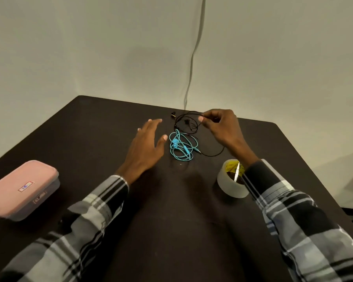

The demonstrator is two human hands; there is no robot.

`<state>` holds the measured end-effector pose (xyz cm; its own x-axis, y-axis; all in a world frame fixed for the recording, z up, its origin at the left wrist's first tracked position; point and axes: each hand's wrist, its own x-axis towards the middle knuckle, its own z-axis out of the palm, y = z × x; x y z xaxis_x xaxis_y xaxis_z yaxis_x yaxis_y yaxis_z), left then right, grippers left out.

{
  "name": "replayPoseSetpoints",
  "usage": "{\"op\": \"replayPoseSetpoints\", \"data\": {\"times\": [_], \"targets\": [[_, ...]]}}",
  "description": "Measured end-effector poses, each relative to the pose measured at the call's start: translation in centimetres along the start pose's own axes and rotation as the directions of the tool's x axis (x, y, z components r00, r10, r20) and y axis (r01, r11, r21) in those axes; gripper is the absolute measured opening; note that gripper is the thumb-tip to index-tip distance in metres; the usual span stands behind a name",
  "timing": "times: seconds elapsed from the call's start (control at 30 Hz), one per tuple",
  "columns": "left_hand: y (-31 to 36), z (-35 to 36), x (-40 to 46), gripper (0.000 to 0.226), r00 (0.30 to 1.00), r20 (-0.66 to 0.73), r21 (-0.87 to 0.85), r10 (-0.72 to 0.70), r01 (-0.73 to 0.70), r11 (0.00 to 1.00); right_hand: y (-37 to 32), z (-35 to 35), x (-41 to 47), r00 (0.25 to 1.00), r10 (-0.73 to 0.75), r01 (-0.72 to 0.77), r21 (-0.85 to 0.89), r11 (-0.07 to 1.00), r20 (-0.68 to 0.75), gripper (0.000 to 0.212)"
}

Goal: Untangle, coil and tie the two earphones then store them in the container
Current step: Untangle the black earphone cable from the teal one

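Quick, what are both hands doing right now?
Left hand: open, fingers spread, holding nothing, beside the blue earphones.
Right hand: pinching the black earphones cable between its fingertips.

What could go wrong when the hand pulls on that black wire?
The right hand pinches the black earphone cord, which seems to cross the blue earphone loops. Pulling hard might tighten the tangle or drag the blue one along, since the open left hand is not holding it. The right sleeve passes over the tape roll and might knock it.
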<state>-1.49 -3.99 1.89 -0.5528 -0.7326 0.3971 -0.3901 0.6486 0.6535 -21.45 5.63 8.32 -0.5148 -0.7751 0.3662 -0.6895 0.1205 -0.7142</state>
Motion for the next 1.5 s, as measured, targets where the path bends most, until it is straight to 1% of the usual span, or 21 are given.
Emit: {"op": "replayPoseSetpoints", "data": {"times": [0.1,0.2,0.27,0.33,0.43,0.7,0.8,0.93,1.0,1.03,1.07,1.1,1.17,1.23,1.27,1.3,1.33,1.4,1.43,1.47,1.5], "targets": [[2.9,-1.3,2.5,0.052,0.993,-0.039,-0.018,0.108,-0.109,0.994,-1.9,-1.7,0.4,0.998,-0.070,0.070,0.042,0.997,-0.006,0.015],[5.7,-2.2,4.9,0.050,0.987,0.019,-0.134,0.159,-0.155,0.979,-4.0,-3.1,0.7,0.991,-0.133,0.131,0.124,0.984,0.007,0.012],[6.8,-2.6,5.9,0.037,0.984,0.049,-0.201,0.174,-0.161,0.966,-5.3,-3.8,0.6,0.986,-0.164,0.158,0.177,0.972,0.021,0.012],[7.2,-3.0,6.4,0.020,0.983,0.035,-0.204,0.183,-0.172,0.964,-6.2,-4.7,0.5,0.983,-0.182,0.179,0.219,0.959,-0.005,0.011],[6.7,-3.7,6.5,0.019,0.987,-0.011,-0.199,0.160,-0.159,0.967,-6.4,-6.3,0.4,0.984,-0.166,0.176,0.270,0.947,-0.059,0.013],[3.1,-6.1,6.1,0.021,0.996,-0.045,-0.090,0.083,-0.087,0.992,-2.7,-7.6,-0.6,0.993,-0.031,0.060,0.260,0.964,-0.114,0.013],[1.5,-7.3,6.0,0.019,0.996,-0.066,-0.070,0.055,-0.059,0.996,-1.0,-7.9,-0.8,0.997,-0.010,0.025,0.210,0.977,-0.076,0.016],[0.8,-7.9,6.3,0.017,0.990,-0.140,-0.009,0.033,-0.034,0.999,0.3,-7.5,-0.9,1.000,-0.028,0.027,0.109,0.994,0.000,0.008],[0.7,-7.9,6.4,0.015,0.984,-0.178,-0.040,-0.026,0.020,0.999,0.6,-7.3,-0.7,1.000,-0.007,0.010,0.113,0.994,-0.028,0.010],[0.8,-7.8,6.5,0.013,0.981,-0.180,-0.103,-0.072,0.054,0.993,0.7,-7.4,-0.7,0.998,0.024,-0.014,0.150,0.989,-0.062,0.012],[1.0,-7.7,6.5,0.010,0.978,-0.164,-0.213,-0.130,0.093,0.973,0.6,-7.5,-0.7,0.993,0.065,-0.044,0.207,0.977,-0.095,0.015],[1.3,-7.6,6.5,0.008,0.973,-0.127,-0.361,-0.194,0.137,0.923,0.5,-7.6,-0.6,0.987,0.108,-0.073,0.272,0.959,-0.115,0.018],[2.2,-7.6,6.7,0.009,0.954,-0.019,-0.628,-0.298,0.221,0.746,0.1,-7.7,-0.5,0.976,0.169,-0.103,0.390,0.915,-0.139,0.022],[2.7,-7.7,7.1,0.008,0.941,0.074,-0.756,-0.331,0.270,0.597,-0.6,-7.7,-0.4,0.959,0.213,-0.107,0.456,0.884,-0.188,0.022],[2.8,-7.7,7.3,0.009,0.940,0.092,-0.768,-0.328,0.276,0.578,-0.8,-7.7,-0.3,0.950,0.233,-0.109,0.474,0.873,-0.210,0.023],[2.8,-7.7,7.5,0.010,0.944,0.087,-0.748,-0.319,0.274,0.605,-1.0,-7.7,-0.2,0.941,0.252,-0.114,0.489,0.865,-0.225,0.024],[2.6,-7.5,7.6,0.013,0.952,0.055,-0.688,-0.302,0.255,0.679,-1.1,-7.7,-0.2,0.935,0.270,-0.124,0.498,0.858,-0.232,0.024],[1.6,-7.2,7.6,0.020,0.978,-0.064,-0.442,-0.200,0.152,0.884,-1.0,-7.8,-0.2,0.927,0.294,-0.143,0.504,0.852,-0.234,0.023],[0.9,-7.2,7.5,0.025,0.986,-0.109,-0.291,-0.123,0.086,0.953,-0.8,-7.8,-0.2,0.924,0.305,-0.153,0.506,0.849,-0.232,0.023],[0.2,-7.3,7.3,0.031,0.991,-0.119,-0.165,-0.066,0.045,0.985,-0.6,-7.8,-0.2,0.921,0.313,-0.160,0.505,0.848,-0.233,0.024],[-0.6,-7.4,7.1,0.036,0.995,-0.092,-0.087,-0.048,0.040,0.995,-0.4,-7.8,-0.3,0.917,0.320,-0.166,0.502,0.849,-0.237,0.025]]}}
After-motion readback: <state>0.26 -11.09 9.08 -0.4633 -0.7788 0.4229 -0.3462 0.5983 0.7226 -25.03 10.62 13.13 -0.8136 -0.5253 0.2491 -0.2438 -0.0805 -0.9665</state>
